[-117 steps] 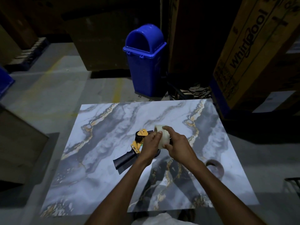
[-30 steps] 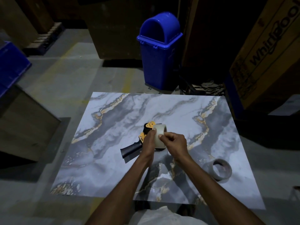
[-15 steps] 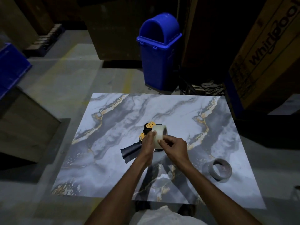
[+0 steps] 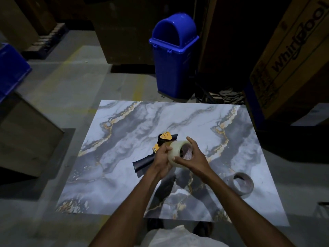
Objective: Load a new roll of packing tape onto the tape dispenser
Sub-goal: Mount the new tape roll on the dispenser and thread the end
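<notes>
A clear roll of packing tape [image 4: 175,154] is held between both hands above the middle of the marble-patterned table [image 4: 124,175]. My left hand [image 4: 162,157] grips its left side and my right hand [image 4: 193,155] wraps its right side, fingers over the core opening. The black and orange tape dispenser [image 4: 156,150] lies on the table just behind and left of the roll, its black handle pointing toward the lower left. My left hand hides part of the dispenser.
A second, greyish tape roll [image 4: 243,183] lies flat near the table's right front corner. A blue bin [image 4: 173,56] stands beyond the far edge. A large cardboard box [image 4: 288,56] is at the right and a wooden box [image 4: 26,134] at the left.
The roll has tilted so its core opening now faces up and right, and my right hand has shifted around its right side. The dispenser's orange head is more exposed.
</notes>
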Tool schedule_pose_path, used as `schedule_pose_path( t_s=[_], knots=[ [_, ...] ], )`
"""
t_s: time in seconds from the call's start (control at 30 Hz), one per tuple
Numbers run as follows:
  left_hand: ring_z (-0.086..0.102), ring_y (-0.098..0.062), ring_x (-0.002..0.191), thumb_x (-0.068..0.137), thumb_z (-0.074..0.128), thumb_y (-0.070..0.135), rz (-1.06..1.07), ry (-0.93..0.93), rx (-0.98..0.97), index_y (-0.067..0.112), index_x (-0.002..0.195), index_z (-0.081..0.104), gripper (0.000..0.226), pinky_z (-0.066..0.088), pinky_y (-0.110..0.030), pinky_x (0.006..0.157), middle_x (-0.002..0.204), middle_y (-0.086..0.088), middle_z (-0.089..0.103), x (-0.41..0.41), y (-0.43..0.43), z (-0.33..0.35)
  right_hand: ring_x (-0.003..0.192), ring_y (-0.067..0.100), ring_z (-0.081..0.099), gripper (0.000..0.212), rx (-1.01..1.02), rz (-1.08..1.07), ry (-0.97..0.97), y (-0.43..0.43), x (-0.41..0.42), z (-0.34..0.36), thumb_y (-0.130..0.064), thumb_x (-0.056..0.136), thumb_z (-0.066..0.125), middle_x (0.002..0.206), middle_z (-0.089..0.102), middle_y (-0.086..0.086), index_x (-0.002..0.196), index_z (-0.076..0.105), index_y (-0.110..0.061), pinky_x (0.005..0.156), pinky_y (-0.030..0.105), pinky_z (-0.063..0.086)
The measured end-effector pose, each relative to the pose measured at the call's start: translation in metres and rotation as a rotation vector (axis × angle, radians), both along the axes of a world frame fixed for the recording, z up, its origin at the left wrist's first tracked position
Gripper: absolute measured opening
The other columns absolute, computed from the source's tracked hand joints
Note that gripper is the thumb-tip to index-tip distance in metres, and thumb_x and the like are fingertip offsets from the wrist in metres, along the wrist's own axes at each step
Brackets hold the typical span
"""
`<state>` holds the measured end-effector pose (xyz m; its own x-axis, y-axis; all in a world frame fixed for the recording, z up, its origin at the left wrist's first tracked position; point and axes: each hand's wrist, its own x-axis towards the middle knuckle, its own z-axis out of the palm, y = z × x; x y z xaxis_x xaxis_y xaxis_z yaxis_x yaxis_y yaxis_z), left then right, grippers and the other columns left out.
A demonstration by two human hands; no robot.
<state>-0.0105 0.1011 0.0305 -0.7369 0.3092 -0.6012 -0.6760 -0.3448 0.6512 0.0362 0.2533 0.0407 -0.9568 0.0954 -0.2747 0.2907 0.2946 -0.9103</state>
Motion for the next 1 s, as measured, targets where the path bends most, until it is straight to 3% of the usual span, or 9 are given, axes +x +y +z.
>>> schedule_pose_path(
  t_s=[0.13,0.2,0.33,0.5,0.6,0.67,0.73,0.87,1.0],
  knots=[
    [0.065,-0.032,0.105,0.1,0.044,0.032,-0.034,0.098,-0.036,-0.001,0.132,0.061,0.049,0.052,-0.041,0.092,0.12,-0.025,0.068,-0.002,0.0,-0.002,0.133,0.012,0.049,0.108,0.218,-0.062,0.133,-0.008,0.004,-0.002,-0.04,0.06,0.094,0.148,0.05,-0.004,0.152,0.039,-0.031,0.105,0.029,0.044],
    [0.066,-0.027,0.1,0.096,0.054,0.035,-0.079,0.137,-0.089,0.007,0.125,0.066,0.042,0.052,-0.039,0.086,0.112,-0.018,0.071,-0.002,0.001,0.0,0.134,0.011,0.047,0.112,0.293,-0.065,0.179,-0.011,0.004,-0.002,-0.04,0.057,0.096,0.149,0.049,-0.003,0.152,0.038,-0.024,0.104,0.026,0.042],
    [0.067,-0.016,0.105,0.101,0.059,0.028,-0.165,0.351,-0.208,0.028,0.134,0.062,0.033,0.055,-0.026,0.068,0.127,-0.003,0.068,-0.005,-0.011,0.001,0.131,0.011,0.049,0.115,0.353,-0.057,0.19,-0.012,0.004,0.0,-0.048,0.053,0.095,0.146,0.051,-0.003,0.15,0.041,-0.019,0.105,0.028,0.043],
    [0.063,-0.016,0.11,0.106,0.054,0.022,-0.367,0.636,-0.307,0.016,0.14,0.058,0.035,0.05,-0.013,0.056,0.133,-0.01,0.062,-0.009,-0.039,0.004,0.125,0.01,0.055,0.107,0.34,-0.044,0.187,-0.014,0.005,0.006,-0.036,0.052,0.096,0.142,0.054,-0.005,0.146,0.047,-0.022,0.099,0.026,0.049],
    [0.062,-0.026,0.12,0.105,0.057,0.02,-0.43,0.735,-0.317,0.017,0.138,0.059,0.033,0.061,-0.032,0.079,0.131,-0.01,0.064,-0.015,-0.05,0.0,0.125,0.011,0.055,0.105,0.349,-0.035,0.17,-0.014,0.005,0.004,-0.039,0.053,0.096,0.142,0.056,-0.006,0.146,0.048,-0.024,0.1,0.027,0.049],
    [0.061,-0.03,0.124,0.104,0.059,0.015,-0.435,0.736,-0.325,0.017,0.132,0.062,0.029,0.06,-0.039,0.089,0.131,-0.008,0.065,-0.017,-0.054,0.0,0.125,0.012,0.056,0.105,0.34,-0.03,0.157,-0.014,0.005,0.004,-0.042,0.053,0.095,0.141,0.057,-0.006,0.145,0.048,-0.024,0.098,0.026,0.049],
    [0.063,-0.031,0.121,0.102,0.061,0.011,-0.418,0.735,-0.345,0.017,0.126,0.064,0.025,0.062,-0.041,0.081,0.13,-0.004,0.066,-0.017,-0.055,0.002,0.123,0.013,0.056,0.104,0.333,-0.027,0.143,-0.014,0.005,0.004,-0.045,0.053,0.093,0.14,0.058,-0.006,0.145,0.048,-0.025,0.095,0.024,0.048],
    [0.071,-0.017,0.093,0.1,0.065,0.02,-0.442,0.747,-0.424,0.027,0.117,0.067,0.019,0.055,-0.067,0.054,0.11,0.011,0.068,-0.018,-0.054,0.007,0.118,0.013,0.057,0.101,0.276,-0.049,0.104,-0.013,0.005,0.005,-0.04,0.055,0.095,0.134,0.06,-0.006,0.144,0.049,-0.027,0.087,0.015,0.045],
    [0.071,-0.025,0.088,0.099,0.066,0.021,-0.461,0.751,-0.449,0.029,0.115,0.068,0.018,0.052,-0.069,0.051,0.105,0.005,0.068,-0.021,-0.054,0.012,0.116,0.014,0.06,0.098,0.193,-0.086,0.08,-0.011,0.006,0.004,-0.039,0.057,0.096,0.13,0.062,-0.005,0.143,0.051,-0.029,0.088,0.02,0.05]
  ],
)
